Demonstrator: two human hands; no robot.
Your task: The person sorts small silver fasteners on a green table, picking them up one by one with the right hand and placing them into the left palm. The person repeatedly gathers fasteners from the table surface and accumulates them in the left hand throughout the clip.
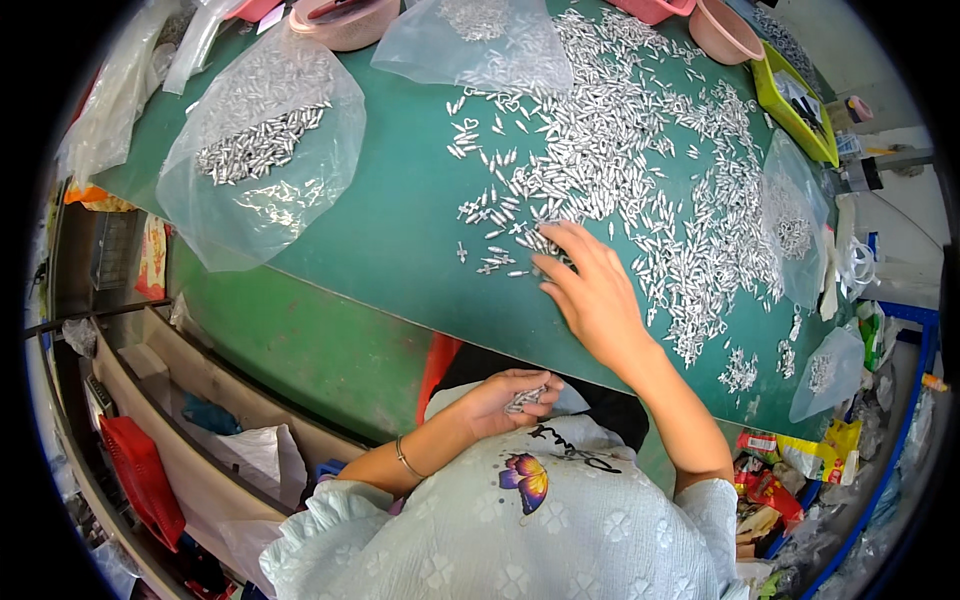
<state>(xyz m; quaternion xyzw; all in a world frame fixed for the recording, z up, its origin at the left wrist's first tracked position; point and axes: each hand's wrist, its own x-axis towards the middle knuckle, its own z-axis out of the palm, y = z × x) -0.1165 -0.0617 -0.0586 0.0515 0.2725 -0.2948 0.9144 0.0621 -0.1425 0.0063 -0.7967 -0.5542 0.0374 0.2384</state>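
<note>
My left hand (508, 398) is held palm up in front of me, below the table's near edge. Its fingers curl round several small silver metal pieces (525, 400), pointed and bullet-like. Over the near edge of a large spread of similar silver pieces (600, 140), my right hand (592, 290) reaches out on the green tabletop (400, 220). Its fingers are apart, and the fingertips are at or just above the loose pieces. I see nothing held in it, though its palm side is hidden. Some pieces near these fingers look cross-shaped.
A clear plastic bag (330, 150) with silver parts lies at left, another bag (420, 50) at the back. Pink bowls (725, 35) and a yellow-green basket (795, 105) stand along the far side. Smaller bags (830, 375) lie at right. An open drawer (230, 400) is below left.
</note>
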